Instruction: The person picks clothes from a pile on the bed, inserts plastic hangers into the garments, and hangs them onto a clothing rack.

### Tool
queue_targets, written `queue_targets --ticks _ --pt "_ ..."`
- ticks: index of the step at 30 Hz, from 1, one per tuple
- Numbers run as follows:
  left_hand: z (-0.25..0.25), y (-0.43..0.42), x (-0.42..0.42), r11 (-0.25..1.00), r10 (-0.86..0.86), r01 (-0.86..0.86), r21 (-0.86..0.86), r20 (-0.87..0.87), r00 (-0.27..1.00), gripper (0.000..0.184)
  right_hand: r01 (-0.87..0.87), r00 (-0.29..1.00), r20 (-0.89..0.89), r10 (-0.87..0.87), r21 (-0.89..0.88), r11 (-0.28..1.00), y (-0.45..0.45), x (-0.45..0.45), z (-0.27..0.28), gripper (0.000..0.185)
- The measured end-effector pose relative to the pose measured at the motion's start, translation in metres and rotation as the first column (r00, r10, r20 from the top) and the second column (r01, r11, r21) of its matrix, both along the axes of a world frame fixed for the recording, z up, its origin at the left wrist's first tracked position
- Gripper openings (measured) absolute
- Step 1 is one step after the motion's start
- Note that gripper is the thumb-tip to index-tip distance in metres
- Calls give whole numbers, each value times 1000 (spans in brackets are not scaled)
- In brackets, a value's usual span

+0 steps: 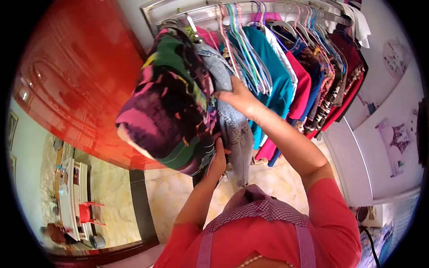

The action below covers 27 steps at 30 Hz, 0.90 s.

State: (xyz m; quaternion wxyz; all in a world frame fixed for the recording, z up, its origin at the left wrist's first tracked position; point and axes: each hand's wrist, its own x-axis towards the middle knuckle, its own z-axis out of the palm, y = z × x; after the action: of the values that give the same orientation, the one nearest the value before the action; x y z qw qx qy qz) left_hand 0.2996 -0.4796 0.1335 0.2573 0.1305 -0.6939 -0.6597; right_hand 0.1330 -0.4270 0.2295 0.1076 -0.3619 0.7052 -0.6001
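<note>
A thick, multicoloured patterned garment (172, 98) in black, purple, pink and green hangs at the left end of the rack. Beside it on the right hangs a faded blue denim garment (237, 129). My right hand (243, 98) is closed on the denim at its upper part, thumb toward the patterned garment and the other fingers partly hidden. Lower down, my left hand (218, 158) grips the right edge of the patterned garment, where its fingertips come close to the denim. Cloth covers part of that hand.
A metal clothes rail (201, 15) carries several plastic hangers (250, 62), a teal top (277, 85) and other clothes. To the left stands a glossy red door (85, 85). Beyond the doorway are a red chair (89, 213) and a person (58, 233). Pale tiles (286, 183) cover the floor.
</note>
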Motion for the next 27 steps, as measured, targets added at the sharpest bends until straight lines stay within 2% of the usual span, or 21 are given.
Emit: queue_targets --ticks 1,3,4,7,8,9,11,12,15,16,19,22,24,25,27 --pt "-4 3 -1 1000 -5 5 -27 -6 1000 42 -4 1000 -29 2 -64 998 3 2 -6 64" --pt "-12 10 -2 997 -13 11 -82 -16 1000 40 64 996 -62 -65 -25 998 10 9 -11 69" --pt "-9 15 -1 996 -5 6 -91 9 1000 37 117 990 -80 -115 15 993 15 17 -7 74" --pt "1 25 8 994 -39 53 -91 154 987 36 238 936 -248 -251 -80 968 16 29 -23 81" --pt "-2 26 11 993 -52 72 -88 209 977 35 226 918 -315 -240 -82 971 19 35 -25 81" --pt "-6 30 15 990 -34 59 -126 188 982 35 208 896 -384 -224 -85 975 23 40 -25 81" --pt "-9 41 25 978 5 23 -206 131 991 34 188 881 -431 -197 -63 980 33 53 -35 79" --pt "-9 47 33 972 14 14 -233 117 993 31 123 907 -401 -130 -43 991 42 59 -42 77" --pt "-15 69 68 968 -28 71 -242 178 984 27 119 847 -530 -42 111 987 87 82 -57 80" --pt "-16 82 79 980 -14 38 -197 121 992 22 162 848 -525 -66 138 977 105 95 -64 74" --pt "-21 114 120 884 -18 59 -464 91 996 20 131 832 -552 48 280 951 180 136 -94 68" --pt "-11 174 162 871 -160 249 -424 235 959 18 11 936 -330 122 373 928 271 199 -114 53" --pt "5 226 180 828 -305 399 -395 280 910 17 32 965 -257 52 314 949 328 246 -138 48" --pt "1 251 187 817 -418 482 -317 252 873 16 71 977 -214 -4 305 950 355 270 -143 46" --pt "-1 306 196 699 -631 675 -236 241 737 16 84 965 -258 -44 146 986 405 310 -158 41"
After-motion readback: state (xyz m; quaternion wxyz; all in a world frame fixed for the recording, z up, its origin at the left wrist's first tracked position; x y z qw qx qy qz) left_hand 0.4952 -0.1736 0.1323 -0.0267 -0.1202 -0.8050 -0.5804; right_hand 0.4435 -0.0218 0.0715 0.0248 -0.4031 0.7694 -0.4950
